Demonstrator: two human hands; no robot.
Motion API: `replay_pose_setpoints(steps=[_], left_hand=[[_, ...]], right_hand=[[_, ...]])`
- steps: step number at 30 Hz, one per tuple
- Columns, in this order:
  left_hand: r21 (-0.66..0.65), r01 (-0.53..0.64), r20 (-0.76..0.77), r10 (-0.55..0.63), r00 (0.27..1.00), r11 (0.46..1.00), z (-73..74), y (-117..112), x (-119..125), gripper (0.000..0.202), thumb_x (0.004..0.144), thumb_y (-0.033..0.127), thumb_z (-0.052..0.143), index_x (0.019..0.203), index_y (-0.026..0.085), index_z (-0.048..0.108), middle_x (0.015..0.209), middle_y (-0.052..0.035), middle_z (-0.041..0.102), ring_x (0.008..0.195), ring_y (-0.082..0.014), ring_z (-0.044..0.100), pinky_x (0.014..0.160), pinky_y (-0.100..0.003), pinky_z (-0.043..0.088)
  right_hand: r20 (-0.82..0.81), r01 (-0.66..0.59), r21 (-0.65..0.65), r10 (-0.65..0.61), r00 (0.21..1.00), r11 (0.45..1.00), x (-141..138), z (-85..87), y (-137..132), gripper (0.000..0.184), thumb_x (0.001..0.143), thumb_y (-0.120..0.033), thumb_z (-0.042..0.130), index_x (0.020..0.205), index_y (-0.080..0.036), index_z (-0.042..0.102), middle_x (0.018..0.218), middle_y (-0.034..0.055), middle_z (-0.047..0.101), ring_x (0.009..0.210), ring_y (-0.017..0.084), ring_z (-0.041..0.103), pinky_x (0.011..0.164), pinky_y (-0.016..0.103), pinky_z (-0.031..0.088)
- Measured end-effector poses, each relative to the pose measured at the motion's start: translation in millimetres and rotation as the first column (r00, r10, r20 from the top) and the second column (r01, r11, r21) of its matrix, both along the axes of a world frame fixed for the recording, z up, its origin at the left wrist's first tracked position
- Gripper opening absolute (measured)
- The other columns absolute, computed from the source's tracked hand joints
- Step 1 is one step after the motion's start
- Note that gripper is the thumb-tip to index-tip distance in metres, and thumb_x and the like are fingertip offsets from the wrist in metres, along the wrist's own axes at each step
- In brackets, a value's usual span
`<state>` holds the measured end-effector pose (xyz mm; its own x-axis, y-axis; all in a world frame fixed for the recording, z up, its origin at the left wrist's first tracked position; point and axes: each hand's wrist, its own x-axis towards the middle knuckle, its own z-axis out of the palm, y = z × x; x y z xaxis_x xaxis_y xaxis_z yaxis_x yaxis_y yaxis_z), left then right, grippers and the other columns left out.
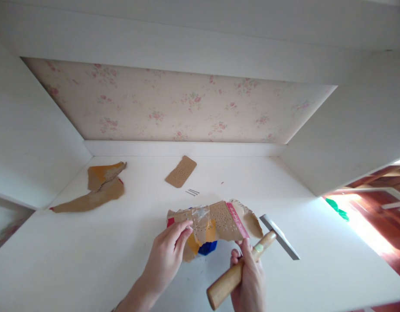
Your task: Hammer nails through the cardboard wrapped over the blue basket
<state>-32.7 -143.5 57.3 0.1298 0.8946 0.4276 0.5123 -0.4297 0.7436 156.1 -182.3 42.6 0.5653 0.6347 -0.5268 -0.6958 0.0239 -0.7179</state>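
Observation:
A perforated brown cardboard piece [220, 219], with torn edges, clear tape and a pink printed strip, lies over a blue object [208, 248] on the white surface. My left hand [169, 245] is at the cardboard's left part, thumb and forefinger pinched together; what sits between the tips is too small to make out. In my right hand [250, 275] is a hammer [227, 284] with a wooden handle, its metal head pointing right. That hand's thumb and forefinger tips meet the cardboard's lower edge near the pink strip. Several nails [192, 192] lie beyond the cardboard.
A smaller perforated cardboard piece [181, 172] lies at the back of the white surface [304, 277]. Torn cardboard [104, 190] with orange patches rests at the left. White panels rise on both sides, and floral wallpaper [186, 104] shows behind. Reddish flooring appears at the far right.

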Motion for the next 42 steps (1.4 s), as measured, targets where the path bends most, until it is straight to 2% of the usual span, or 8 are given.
replay_pose_setpoints(steps=[4,10,16,19,23,28,33,42], left_hand=[[0.077,-0.011,-0.010,0.011,1.000,0.997,-8.7,5,2,0.017,0.099,0.024,0.055,0.110,0.022,0.068,0.098,-0.0044,0.077,0.086,-0.0167,0.075,0.080,-0.024,0.061],[0.119,0.010,-0.006,-0.009,1.000,0.993,-9.3,5,4,0.024,0.100,0.021,0.053,0.121,0.021,0.065,0.095,-0.0037,0.076,0.083,-0.0140,0.074,0.079,-0.022,0.061],[0.092,-0.056,-0.007,0.057,0.998,0.994,-13.2,4,4,0.020,0.098,0.026,0.057,0.116,0.021,0.064,0.091,-0.0030,0.076,0.079,-0.0151,0.075,0.076,-0.023,0.061],[0.081,-0.062,-0.013,0.063,0.998,0.995,-11.7,4,4,0.013,0.098,0.025,0.058,0.107,0.020,0.066,0.091,-0.0030,0.077,0.080,-0.0155,0.075,0.075,-0.022,0.060],[0.051,-0.044,-0.015,0.045,0.999,0.998,-5.7,4,6,0.012,0.098,0.024,0.057,0.100,0.021,0.068,0.090,-0.0023,0.078,0.079,-0.0153,0.076,0.074,-0.021,0.060],[-0.050,-0.118,0.013,0.119,0.993,0.992,-4.4,3,7,0.017,0.097,0.031,0.056,0.100,0.020,0.069,0.091,-0.0025,0.079,0.081,-0.0165,0.077,0.075,-0.022,0.061],[-0.108,-0.111,0.022,0.114,0.993,0.988,-2.6,2,8,0.019,0.098,0.034,0.055,0.098,0.021,0.069,0.093,-0.0023,0.080,0.085,-0.0170,0.077,0.078,-0.022,0.061],[-0.110,-0.167,0.053,0.173,0.983,0.980,2.6,2,10,0.019,0.097,0.034,0.056,0.099,0.021,0.069,0.095,-0.0022,0.080,0.088,-0.0170,0.077,0.079,-0.020,0.061]], right_hand=[[0.011,0.022,-0.006,-0.022,1.000,1.000,8,-3.2,-6,0.051,0.059,-0.045,0.093,0.087,-0.019,0.060,0.079,-0.0097,0.061,0.045,-0.001,0.052,0.038,0.006,0.044],[0.057,0.008,-0.022,-0.006,0.998,1.000,30,-2.2,-26,0.045,0.065,-0.046,0.090,0.081,-0.019,0.058,0.054,-0.0126,0.054,0.038,0.000,0.047,0.036,0.006,0.038],[0.306,-0.020,-0.014,0.023,0.952,1.000,42,26.7,-42,0.032,0.080,-0.042,0.080,0.083,-0.022,0.055,0.044,-0.0128,0.049,0.032,0.003,0.041,0.032,0.009,0.031],[0.325,-0.004,0.050,-0.013,0.946,0.999,39,42.7,-39,0.030,0.082,-0.040,0.079,0.082,-0.021,0.055,0.051,-0.0134,0.045,0.034,0.000,0.042,0.032,0.007,0.029],[0.322,0.003,0.109,-0.039,0.946,0.994,33,52.9,-35,0.033,0.082,-0.036,0.079,0.078,-0.020,0.051,0.069,-0.0112,0.053,0.034,-0.004,0.043,0.032,0.006,0.031],[0.261,-0.043,0.127,0.009,0.965,0.991,31,51.0,-32,0.037,0.080,-0.036,0.080,0.078,-0.021,0.046,0.072,-0.0113,0.053,0.036,-0.003,0.045,0.034,0.006,0.033],[0.238,-0.080,0.121,0.049,0.970,0.989,32,47.4,-29,0.042,0.077,-0.032,0.083,0.076,-0.022,0.042,0.067,-0.0125,0.052,0.034,-0.001,0.047,0.032,0.007,0.034],[0.231,-0.100,0.138,0.066,0.971,0.985,35,40.1,-30,0.041,0.078,-0.031,0.083,0.079,-0.023,0.043,0.068,-0.0127,0.051,0.035,-0.001,0.047,0.033,0.008,0.035]])
